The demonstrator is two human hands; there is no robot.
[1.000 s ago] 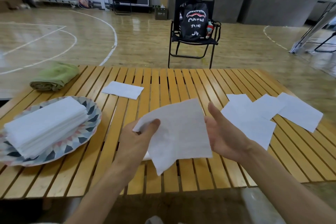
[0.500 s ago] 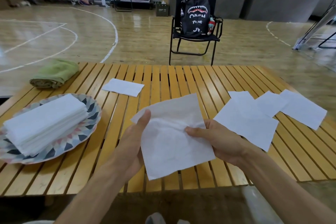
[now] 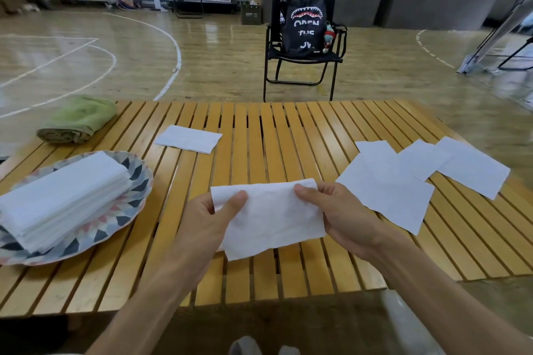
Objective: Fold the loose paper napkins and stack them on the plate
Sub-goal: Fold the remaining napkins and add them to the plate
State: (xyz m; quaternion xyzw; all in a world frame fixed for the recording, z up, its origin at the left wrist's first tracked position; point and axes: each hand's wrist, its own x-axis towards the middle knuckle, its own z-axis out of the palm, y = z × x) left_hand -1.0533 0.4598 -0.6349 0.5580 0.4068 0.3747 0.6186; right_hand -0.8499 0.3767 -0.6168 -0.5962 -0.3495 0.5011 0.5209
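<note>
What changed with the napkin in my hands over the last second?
The napkin went from an open sheet to folded in half. The left hand and right hand kept their grip, now pinching its upper corners. The stack on the plate, the loose napkins and the green towel stayed put.

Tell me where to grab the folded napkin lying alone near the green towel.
Pinch the napkin at its near right corner, coming from above on the near side. It lies flat on the slatted table, so a fingertip can likely dip into a slat gap to lift the edge.
</note>
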